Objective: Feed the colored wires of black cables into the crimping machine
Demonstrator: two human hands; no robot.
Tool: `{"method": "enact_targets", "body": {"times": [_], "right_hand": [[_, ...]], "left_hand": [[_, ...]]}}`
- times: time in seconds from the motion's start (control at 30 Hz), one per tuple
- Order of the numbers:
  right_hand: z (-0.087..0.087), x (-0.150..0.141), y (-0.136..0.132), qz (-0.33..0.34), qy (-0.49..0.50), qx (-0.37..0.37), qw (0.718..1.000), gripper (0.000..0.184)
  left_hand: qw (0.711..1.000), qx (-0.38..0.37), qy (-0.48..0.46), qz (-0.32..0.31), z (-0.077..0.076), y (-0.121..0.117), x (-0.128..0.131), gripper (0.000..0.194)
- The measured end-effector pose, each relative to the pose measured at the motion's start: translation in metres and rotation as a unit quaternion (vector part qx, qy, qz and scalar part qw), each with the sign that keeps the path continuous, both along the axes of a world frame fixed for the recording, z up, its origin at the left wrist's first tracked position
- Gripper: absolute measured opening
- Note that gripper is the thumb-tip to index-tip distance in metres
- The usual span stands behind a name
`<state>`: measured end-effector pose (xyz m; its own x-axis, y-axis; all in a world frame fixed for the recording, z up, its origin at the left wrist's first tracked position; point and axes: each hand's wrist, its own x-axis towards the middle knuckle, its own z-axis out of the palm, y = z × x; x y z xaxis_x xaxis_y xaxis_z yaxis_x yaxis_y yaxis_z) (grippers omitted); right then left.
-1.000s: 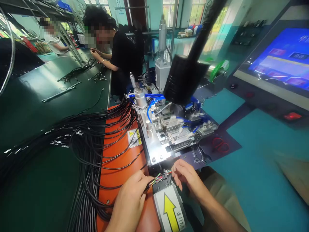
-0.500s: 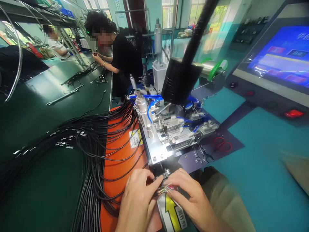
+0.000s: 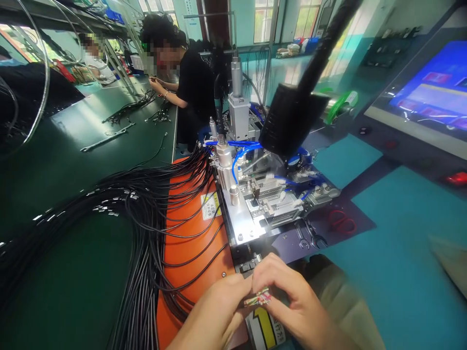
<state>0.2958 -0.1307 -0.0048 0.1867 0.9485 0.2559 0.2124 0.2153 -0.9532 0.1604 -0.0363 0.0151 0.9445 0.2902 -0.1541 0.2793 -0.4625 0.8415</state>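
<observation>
My left hand and my right hand meet at the near end of the machine. Between their fingertips are the thin coloured wires of a cable end, red, green and white strands fanned out. Both hands are closed, thumbs and forefingers pinching at the wires; the cable behind them is mostly hidden by my left hand. Just beyond my fingers sits a small dark metal fixture at the edge of the machine. A yellow arrow label shows below the wires.
Many black cables lie across the green table and the orange plate. A black lamp head hangs over the machine. Wrenches and red-handled scissors lie at the right. A co-worker stands farther back.
My left hand has turned and lowered, its fingers now closer to my right hand. The wires are bunched nearer my right fingertips. The whole view has shifted slightly left.
</observation>
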Motion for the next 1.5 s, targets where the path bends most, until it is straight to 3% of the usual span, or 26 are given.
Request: {"method": "enact_targets", "body": {"times": [0.2,0.37,0.47,0.57,0.8,1.0,1.13,1.3,1.43,1.5], "right_hand": [[0.001,0.004,-0.003,0.049,-0.028,-0.002,0.998,0.02],[-0.007,0.006,-0.003,-0.04,0.049,-0.131,0.989,0.016],[-0.011,0.004,-0.003,-0.085,0.104,-0.162,0.978,0.009],[-0.015,0.002,-0.005,-0.129,0.116,-0.151,0.973,0.007],[-0.015,-0.002,-0.009,-0.197,0.055,-0.055,0.977,0.012],[-0.014,-0.004,-0.009,-0.162,0.03,-0.08,0.983,0.014],[-0.014,-0.003,-0.008,-0.141,0.022,-0.112,0.984,0.015],[-0.009,-0.004,-0.008,-0.127,-0.098,-0.059,0.985,0.019],[-0.008,-0.01,-0.009,-0.16,-0.292,0.048,0.942,0.015],[-0.01,-0.013,-0.008,-0.174,-0.338,0.076,0.922,0.015]], "left_hand": [[0.999,-0.027,0.023,-0.019,-0.004,0.0,-0.001,0.017],[0.999,-0.034,-0.031,0.026,-0.008,0.003,-0.003,0.028],[0.997,-0.009,-0.023,0.076,-0.009,0.001,-0.002,0.026],[0.993,-0.005,-0.036,0.109,-0.007,-0.002,0.001,0.024],[0.993,0.001,-0.029,0.111,-0.004,-0.002,0.003,0.025],[0.986,0.037,-0.078,0.145,-0.012,-0.01,0.004,0.03],[0.97,0.044,-0.103,0.217,-0.014,-0.015,0.006,0.016],[0.966,-0.021,-0.09,0.241,-0.014,-0.016,0.006,0.014],[0.957,-0.073,-0.038,0.278,-0.014,-0.015,0.008,0.019],[0.955,-0.081,-0.032,0.285,-0.015,-0.014,0.009,0.022]]}}
